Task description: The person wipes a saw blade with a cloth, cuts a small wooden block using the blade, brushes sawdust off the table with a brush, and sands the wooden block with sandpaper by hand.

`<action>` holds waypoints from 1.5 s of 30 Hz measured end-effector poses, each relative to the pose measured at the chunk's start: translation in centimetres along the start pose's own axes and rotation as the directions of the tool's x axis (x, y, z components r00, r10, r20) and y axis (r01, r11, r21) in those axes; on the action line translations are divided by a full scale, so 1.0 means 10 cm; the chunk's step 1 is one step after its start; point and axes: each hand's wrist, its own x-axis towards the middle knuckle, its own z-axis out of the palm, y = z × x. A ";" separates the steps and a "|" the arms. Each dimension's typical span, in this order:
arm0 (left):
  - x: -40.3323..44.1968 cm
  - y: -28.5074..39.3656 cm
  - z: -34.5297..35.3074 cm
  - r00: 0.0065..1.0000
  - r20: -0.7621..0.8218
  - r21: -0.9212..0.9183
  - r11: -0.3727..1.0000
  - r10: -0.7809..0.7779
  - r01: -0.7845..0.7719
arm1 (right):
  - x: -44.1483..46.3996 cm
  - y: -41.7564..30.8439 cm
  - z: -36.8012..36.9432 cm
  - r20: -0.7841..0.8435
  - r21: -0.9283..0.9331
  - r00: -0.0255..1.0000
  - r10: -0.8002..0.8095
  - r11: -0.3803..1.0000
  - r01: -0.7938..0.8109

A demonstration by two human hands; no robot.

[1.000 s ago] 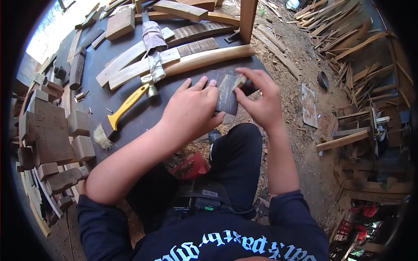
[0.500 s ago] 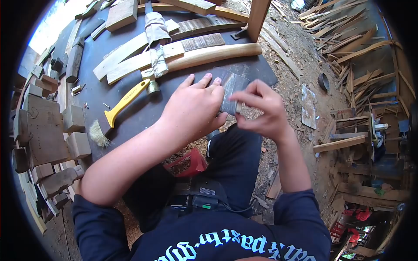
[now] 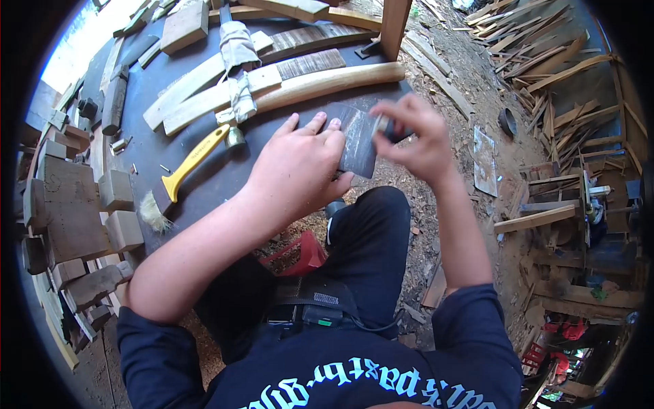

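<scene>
My left hand (image 3: pixel 300 153) lies palm down at the bench edge, fingers stretched out, over the left side of a dark grey sheet (image 3: pixel 359 160) that looks like sandpaper. Pale dust streaks cross the sheet, which overhangs the bench a little. My right hand (image 3: pixel 422 140) is closed in a pinch just right of the sheet, holding a small piece (image 3: pixel 377 124) with a pale edge; its kind is hidden by the fingers and blur. Beyond the hands lies a curved wooden handle (image 3: pixel 334 83). A yellow-handled brush (image 3: pixel 197 160) rests left of my left hand.
Cloth-wrapped tool parts (image 3: pixel 240 48) and pale wood strips (image 3: pixel 184 112) cover the far bench (image 3: pixel 272 112). Wood blocks (image 3: pixel 122 228) stand at the left. On the right, the ground holds a flat board (image 3: pixel 484 160), a dark bowl (image 3: pixel 507 124) and piled wood scraps (image 3: pixel 538 61).
My right hand has moved right and slightly away from me, from over the sheet to its right edge, uncovering more of it. My left hand stays nearly in place.
</scene>
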 end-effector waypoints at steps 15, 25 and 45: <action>-0.01 -0.01 0.04 0.999 -0.030 0.026 0.999 0.022 -0.021 | 0.09 0.02 -0.07 0.052 -0.074 0.998 0.035 0.997 -0.031; -0.03 0.02 0.03 1.000 -0.018 0.013 1.000 0.004 -0.004 | 0.01 -0.02 -0.04 0.041 -0.001 0.995 0.093 0.996 -0.093; -0.02 0.00 -0.02 1.000 -0.020 0.024 1.000 0.008 -0.008 | -0.01 -0.15 0.02 0.123 0.135 0.991 0.043 0.989 -0.060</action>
